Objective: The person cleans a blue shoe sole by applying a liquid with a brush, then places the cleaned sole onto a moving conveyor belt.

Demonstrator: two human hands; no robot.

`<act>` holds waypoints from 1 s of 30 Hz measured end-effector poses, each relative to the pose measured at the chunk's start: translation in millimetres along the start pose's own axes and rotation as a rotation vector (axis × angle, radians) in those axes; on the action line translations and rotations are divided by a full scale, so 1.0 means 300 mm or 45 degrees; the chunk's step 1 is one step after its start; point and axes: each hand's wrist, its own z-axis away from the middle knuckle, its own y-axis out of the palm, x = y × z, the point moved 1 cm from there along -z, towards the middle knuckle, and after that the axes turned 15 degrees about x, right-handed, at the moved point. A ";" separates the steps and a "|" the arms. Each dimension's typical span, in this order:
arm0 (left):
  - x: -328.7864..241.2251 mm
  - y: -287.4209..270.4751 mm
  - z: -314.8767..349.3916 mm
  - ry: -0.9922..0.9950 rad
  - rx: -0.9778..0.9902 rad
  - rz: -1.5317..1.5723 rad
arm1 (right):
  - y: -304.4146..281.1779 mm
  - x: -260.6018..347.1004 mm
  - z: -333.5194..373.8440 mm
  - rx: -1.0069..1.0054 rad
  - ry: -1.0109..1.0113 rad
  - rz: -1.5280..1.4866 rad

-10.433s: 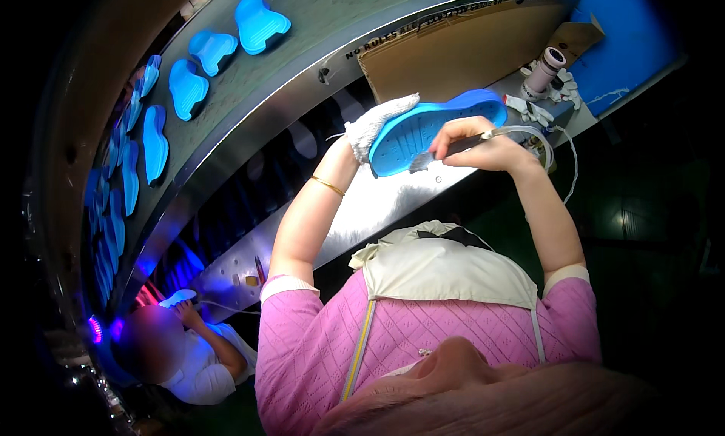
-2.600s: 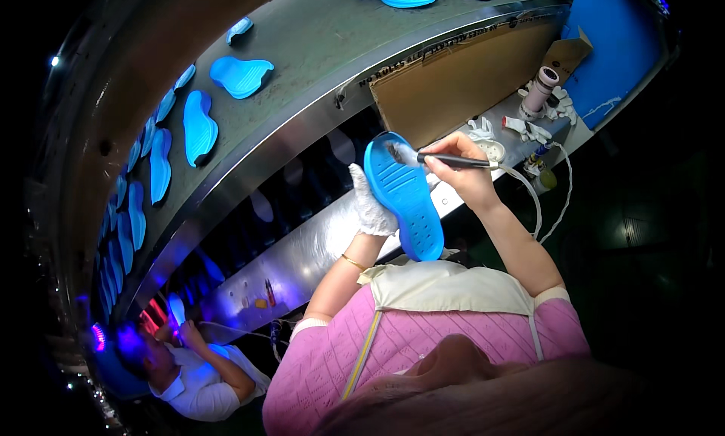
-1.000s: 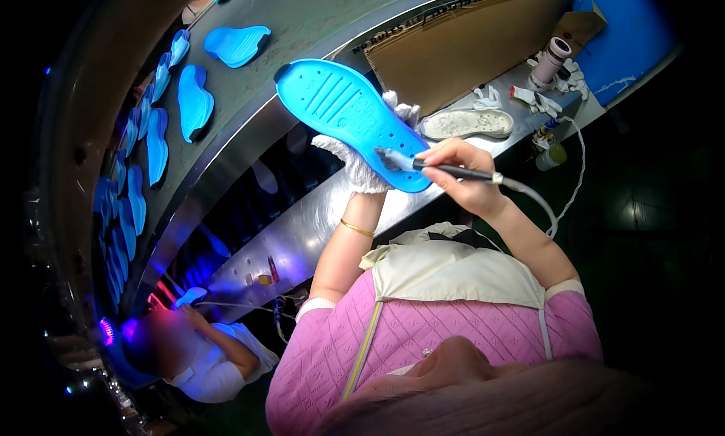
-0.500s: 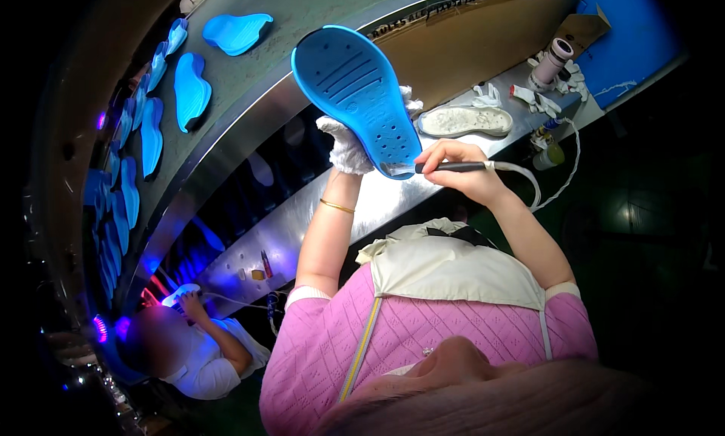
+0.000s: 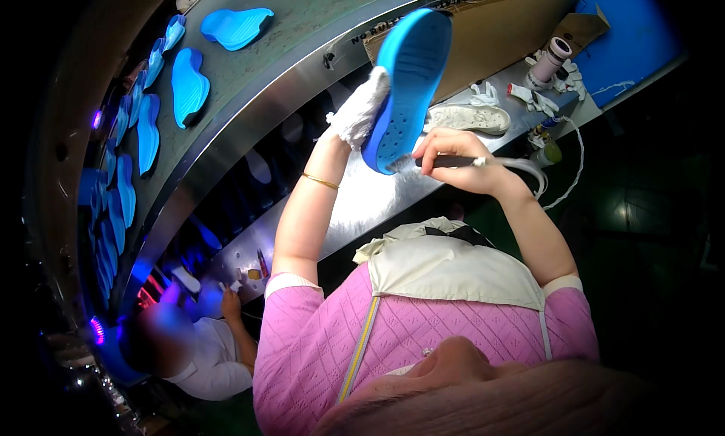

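Note:
My left hand (image 5: 361,113), in a white glove, grips a blue shoe sole (image 5: 414,81) by its left side edge. The sole is tilted, its grooved and holed face turned partly away, with its lower end toward me. Bare and closed, my right hand (image 5: 457,160) holds a brush (image 5: 438,162) with a black handle, a whitish hose running from its back end. The pale brush tip is at the lower end of the sole. Behind my right hand, a whitish sole (image 5: 472,119) lies on the metal bench.
Several blue soles (image 5: 190,89) lie on the dark conveyor belt (image 5: 234,89) at the left. A cardboard box (image 5: 483,51) stands behind the bench. White gloves (image 5: 532,98), a pink tumbler (image 5: 550,62) and a small bottle (image 5: 549,153) are at the right. A co-worker (image 5: 204,353) sits lower left.
My left hand has turned the blue sole more edge-on and shifted slightly left at the wrist. The brush stays by its lower end. The co-worker's hands have moved apart.

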 end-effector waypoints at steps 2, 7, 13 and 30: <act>-0.004 0.002 -0.012 -0.177 -0.123 -0.103 | -0.019 -0.003 0.000 0.079 0.057 -0.227; -0.010 0.032 -0.044 -0.352 -0.307 -0.199 | -0.035 0.001 0.011 -0.030 0.046 -0.047; -0.017 0.073 -0.046 -0.468 -0.325 -0.320 | -0.060 -0.006 0.032 -0.016 -0.001 -0.191; 0.064 0.064 0.107 0.274 -0.003 0.891 | -0.061 0.005 0.166 -0.572 -0.113 -0.231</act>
